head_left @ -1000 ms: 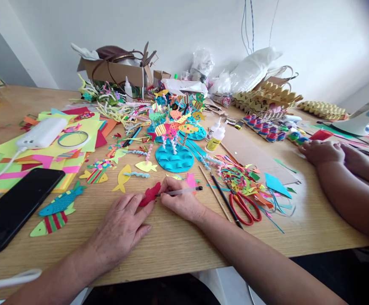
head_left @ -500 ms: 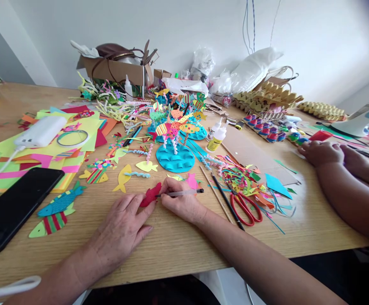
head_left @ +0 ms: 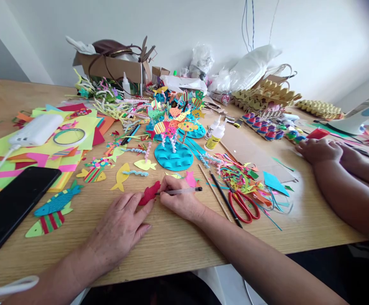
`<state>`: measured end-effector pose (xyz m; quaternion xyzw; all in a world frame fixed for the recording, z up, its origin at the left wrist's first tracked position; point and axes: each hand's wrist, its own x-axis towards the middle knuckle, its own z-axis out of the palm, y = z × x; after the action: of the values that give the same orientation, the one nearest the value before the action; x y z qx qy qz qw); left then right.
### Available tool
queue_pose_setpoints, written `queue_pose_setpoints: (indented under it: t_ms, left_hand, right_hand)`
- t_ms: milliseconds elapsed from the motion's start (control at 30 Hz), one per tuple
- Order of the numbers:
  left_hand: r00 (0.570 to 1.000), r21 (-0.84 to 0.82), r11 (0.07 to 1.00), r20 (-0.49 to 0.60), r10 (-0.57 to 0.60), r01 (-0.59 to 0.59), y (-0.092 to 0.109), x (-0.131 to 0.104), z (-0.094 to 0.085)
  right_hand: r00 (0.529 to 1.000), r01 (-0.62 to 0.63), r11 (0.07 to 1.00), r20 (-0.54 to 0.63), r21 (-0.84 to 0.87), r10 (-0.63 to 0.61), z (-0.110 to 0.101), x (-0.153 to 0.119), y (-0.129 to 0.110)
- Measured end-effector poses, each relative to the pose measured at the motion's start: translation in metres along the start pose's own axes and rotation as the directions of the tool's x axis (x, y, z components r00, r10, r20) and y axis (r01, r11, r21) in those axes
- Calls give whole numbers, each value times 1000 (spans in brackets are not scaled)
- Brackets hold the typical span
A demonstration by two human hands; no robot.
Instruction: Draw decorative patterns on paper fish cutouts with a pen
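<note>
A red paper fish (head_left: 149, 193) lies on the wooden table, held down at its lower left end by the fingers and thumb of my left hand (head_left: 120, 226). My right hand (head_left: 179, 201) is closed round a pen (head_left: 184, 191) with a clear barrel and a black end cap. The pen's tip touches or nearly touches the fish's right edge. Just beyond my hands are a yellow paper fish (head_left: 120, 177), a pale yellow fish (head_left: 145, 164) and a pink paper piece (head_left: 190, 179). Behind them stands a blue round base (head_left: 173, 161) bearing several fish on curled stems.
Red-handled scissors (head_left: 244, 207), a black stick (head_left: 225, 199) and paper scraps lie to my right. A phone (head_left: 15, 207) and coloured paper (head_left: 85, 123) are on the left. Glue bottles (head_left: 215, 137) stand further back. Another person's hands (head_left: 320, 151) are at the far right.
The camera view has shifted slightly, so everything sits a little further left. My hands stay on the red fish and the pen, with barely any visible movement.
</note>
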<state>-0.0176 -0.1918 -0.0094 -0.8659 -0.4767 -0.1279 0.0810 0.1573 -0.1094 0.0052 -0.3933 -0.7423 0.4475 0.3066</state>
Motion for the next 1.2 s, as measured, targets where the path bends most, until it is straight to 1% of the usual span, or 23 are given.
queue_pose_setpoints:
  t_ms: [200,400,500,833,967,1200]
  left_hand:
    - [1000,-3,1000,-13,-4,4,0,1,0]
    - [1000,-10,999,-1,-31,31,0,-1,1]
    - [1000,-6,1000,-4,-22,22,0,-1,2]
    - [1000,-13,1000,-5,-15,15,0,-1,1]
    - [1000,-7,1000,-1,-23,23,1,-1,1]
    - [999,-12,999,11,-37,37,1,-1,0]
  right_hand:
    - [999,-13,999,-49,45,15,1,-1,-2]
    - [997,-29,997,-63,75,34,2,0,-1]
    - [995,-47,995,-79,90,54,2,0,0]
    - [999,-31,998,-20,45,32,4,1,-2]
    - [999,-44,999,-14,22,44,3,1,-3]
    - [998,-52,998,-26,44,53,2,2,-3]
